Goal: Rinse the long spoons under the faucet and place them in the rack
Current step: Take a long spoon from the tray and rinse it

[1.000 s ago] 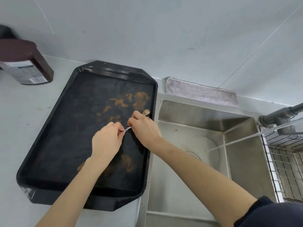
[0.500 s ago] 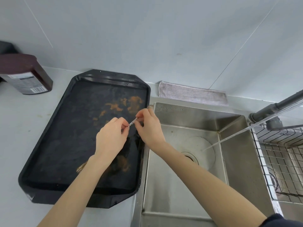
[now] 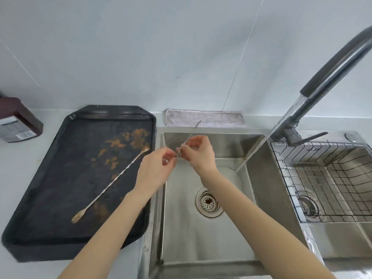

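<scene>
Lifted over sink (image 3: 201, 228): both hands, left hand (image 3: 156, 170), right hand (image 3: 198, 153), pinch long spoon (image 3: 191, 134)

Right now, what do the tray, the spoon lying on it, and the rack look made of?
Tray: apparently matte black plastic, dull, with brown stains. Spoon: thin metal, pale gold sheen, twisted stem, forked end. Rack: dark wire grid, probably coated metal, seated in the right basin.

Brushed steel sink (image 3: 201, 238), matt black tray (image 3: 50, 198)
</scene>
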{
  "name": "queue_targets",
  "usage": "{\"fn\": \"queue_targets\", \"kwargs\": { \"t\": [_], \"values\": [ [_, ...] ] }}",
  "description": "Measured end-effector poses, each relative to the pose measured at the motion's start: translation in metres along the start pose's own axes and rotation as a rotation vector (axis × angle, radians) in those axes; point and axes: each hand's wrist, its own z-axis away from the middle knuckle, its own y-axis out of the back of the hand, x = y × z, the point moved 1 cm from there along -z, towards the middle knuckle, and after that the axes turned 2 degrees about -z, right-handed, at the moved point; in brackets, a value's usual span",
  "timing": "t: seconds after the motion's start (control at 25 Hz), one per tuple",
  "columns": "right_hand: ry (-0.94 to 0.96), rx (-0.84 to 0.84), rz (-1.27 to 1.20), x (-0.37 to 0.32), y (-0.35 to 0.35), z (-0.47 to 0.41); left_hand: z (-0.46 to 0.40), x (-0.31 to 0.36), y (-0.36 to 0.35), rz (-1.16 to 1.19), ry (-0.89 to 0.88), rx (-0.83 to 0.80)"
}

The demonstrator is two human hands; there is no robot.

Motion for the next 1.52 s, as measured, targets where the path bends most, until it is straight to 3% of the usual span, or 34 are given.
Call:
{"fn": "queue_targets", "kwargs": {
  "t": [0.24,0.48,0.8,1.16,1.52],
  "values": [
    [0.044,0.087,-0.021,-0.003,0.065,0.007,0.008,0.052,-0.043,0.074,-0.102,-0.117],
    [0.078,0.125,0.011,0.003,0.121,0.006,0.012,0.085,-0.088,0.233,-0.033,-0.232],
    [0.063,0.142,0.061,0.004,0.171,-0.010,0.001,0.110,-0.126,0.259,0.031,-0.300],
    [0.047,0.101,0.069,-0.005,0.191,-0.037,-0.009,0.118,-0.152,0.324,0.080,-0.377],
    [0.169,0.089,0.023,-0.028,0.185,-0.040,-0.014,0.123,-0.147,0.302,0.045,-0.359]
  ]
}}
